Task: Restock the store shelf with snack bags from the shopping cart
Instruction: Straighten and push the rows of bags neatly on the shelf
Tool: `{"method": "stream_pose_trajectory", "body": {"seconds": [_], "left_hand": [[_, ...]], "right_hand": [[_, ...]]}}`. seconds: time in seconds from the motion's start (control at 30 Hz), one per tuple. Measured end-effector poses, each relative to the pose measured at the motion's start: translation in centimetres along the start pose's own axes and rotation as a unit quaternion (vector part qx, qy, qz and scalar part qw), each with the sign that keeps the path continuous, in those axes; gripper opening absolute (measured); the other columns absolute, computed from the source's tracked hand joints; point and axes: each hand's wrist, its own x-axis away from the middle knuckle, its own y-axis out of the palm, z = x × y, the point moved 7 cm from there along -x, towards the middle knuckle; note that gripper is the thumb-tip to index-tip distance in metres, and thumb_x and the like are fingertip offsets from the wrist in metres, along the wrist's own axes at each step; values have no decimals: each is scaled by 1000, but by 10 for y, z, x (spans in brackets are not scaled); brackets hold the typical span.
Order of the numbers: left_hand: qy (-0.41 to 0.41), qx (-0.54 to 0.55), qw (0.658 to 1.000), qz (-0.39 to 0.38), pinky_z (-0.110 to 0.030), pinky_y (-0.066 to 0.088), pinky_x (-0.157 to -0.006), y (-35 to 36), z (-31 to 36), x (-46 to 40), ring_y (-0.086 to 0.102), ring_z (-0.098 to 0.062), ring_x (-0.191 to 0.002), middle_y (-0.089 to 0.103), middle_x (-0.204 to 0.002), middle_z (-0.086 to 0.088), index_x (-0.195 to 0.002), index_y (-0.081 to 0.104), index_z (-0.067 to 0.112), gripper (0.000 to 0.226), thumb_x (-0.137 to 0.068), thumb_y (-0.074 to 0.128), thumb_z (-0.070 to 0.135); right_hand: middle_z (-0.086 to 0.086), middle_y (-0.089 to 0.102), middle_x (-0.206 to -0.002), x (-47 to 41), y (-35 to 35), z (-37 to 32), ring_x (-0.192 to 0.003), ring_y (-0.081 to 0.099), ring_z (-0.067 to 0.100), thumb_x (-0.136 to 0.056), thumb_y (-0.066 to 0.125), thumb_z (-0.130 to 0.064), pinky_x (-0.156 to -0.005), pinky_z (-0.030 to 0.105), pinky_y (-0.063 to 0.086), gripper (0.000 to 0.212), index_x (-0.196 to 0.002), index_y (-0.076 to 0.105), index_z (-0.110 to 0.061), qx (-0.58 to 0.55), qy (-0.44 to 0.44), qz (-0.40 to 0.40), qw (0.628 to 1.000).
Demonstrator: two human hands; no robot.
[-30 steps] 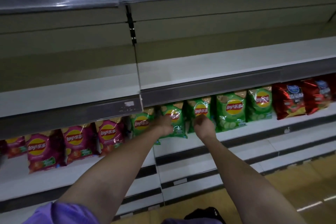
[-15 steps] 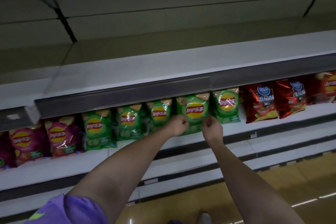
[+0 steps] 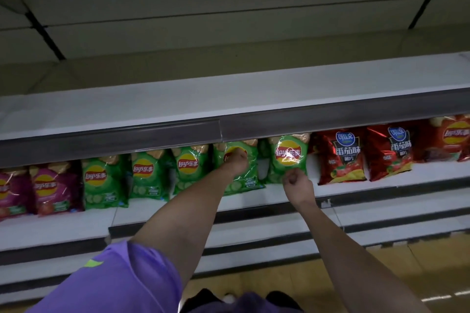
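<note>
My left hand point(image 3: 235, 160) grips one green Lay's cucumber chip bag point(image 3: 239, 173) at frame centre; my right hand point(image 3: 296, 184) pinches the neighbouring green Lay's bag point(image 3: 288, 152), both upright on the lower shelf point(image 3: 254, 201).

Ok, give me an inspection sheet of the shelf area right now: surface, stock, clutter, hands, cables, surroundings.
Surface: white stocked shelf; bare shelf above.
Job's things: five green Lay's bags in a row; left hand on the fourth green bag, right hand at the bottom of the fifth green bag.
Clutter: magenta Lay's bags at left, red tomato bags at right.
Hands: both with fingers curled; grip itself unclear.
Cables: nothing seen.
Surroundings: yellowish floor; shopping cart not in view.
</note>
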Motion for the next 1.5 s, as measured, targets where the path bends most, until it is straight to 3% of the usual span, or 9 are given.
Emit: {"method": "stream_pose_trajectory", "body": {"seconds": [0.13,0.27,0.5,0.7,0.8,0.9,1.07,1.33,1.5], "left_hand": [[7,-13,1000,0,-28,35,-53,3,18,9,49,-22,-66,50,-75,-9,-85,59,6,8,-88,52,4],[76,24,997,8,-31,47,-76,17,51,17,62,-25,-91,67,-98,-10,-92,69,5,17,-95,52,4],[143,50,979,-138,-32,47,-96,81,107,22,58,-23,-106,64,-122,-13,-110,67,8,34,-96,41,-9],[62,128,989,-31,-33,48,-95,98,116,1,61,-28,-113,66,-120,-12,-115,65,9,21,-100,52,4],[23,174,982,70,-43,57,-88,86,107,6,68,-29,-95,69,-103,-10,-89,61,21,16,-101,53,14],[-18,137,974,181,-43,60,-77,70,91,17,68,-25,-80,67,-91,-5,-105,51,21,5,-102,51,17],[-55,115,944,304,-43,54,-92,63,86,35,61,-35,-112,51,-131,-14,-129,44,13,43,-94,67,23],[-95,161,962,199,-43,50,-99,92,85,36,61,-31,-117,62,-132,-9,-141,36,16,57,-95,67,29],[-134,144,959,205,-47,53,-94,92,87,33,63,-35,-112,62,-128,-12,-140,33,16,55,-97,65,29]], "right_hand": [[5,62,-94,3,0,-1,-89,56,22,-92,54,-1,-79,25,41,17,-104,64,-7,-16,13,-10,1000],[7,64,-94,-6,-12,1,-93,59,27,-90,54,1,-80,25,41,15,-98,64,-7,-67,27,22,997],[10,67,-99,-27,-48,15,-98,63,29,-94,53,-1,-88,37,51,14,-100,63,-8,-26,26,22,999],[22,70,-101,-60,-74,26,-93,65,38,-94,53,-2,-72,34,48,22,-114,60,2,85,-42,-29,995],[20,69,-103,-78,-73,31,-95,66,37,-96,53,-5,-76,37,53,22,-115,60,1,74,-39,-73,994],[14,67,-117,-92,-58,34,-96,63,29,-98,56,-20,-78,30,50,30,-124,54,-7,63,-38,-136,988],[6,47,-143,-91,-35,37,-127,53,31,-97,63,-28,-102,31,44,63,-149,31,-16,33,-70,-234,969],[6,55,-118,-92,-34,46,-98,60,25,-104,48,-34,-68,33,58,45,-145,32,-27,66,-44,-305,949],[5,61,-124,-105,-32,37,-118,58,25,-95,53,-9,-98,36,50,52,-143,40,-23,82,-95,-284,950]]}}
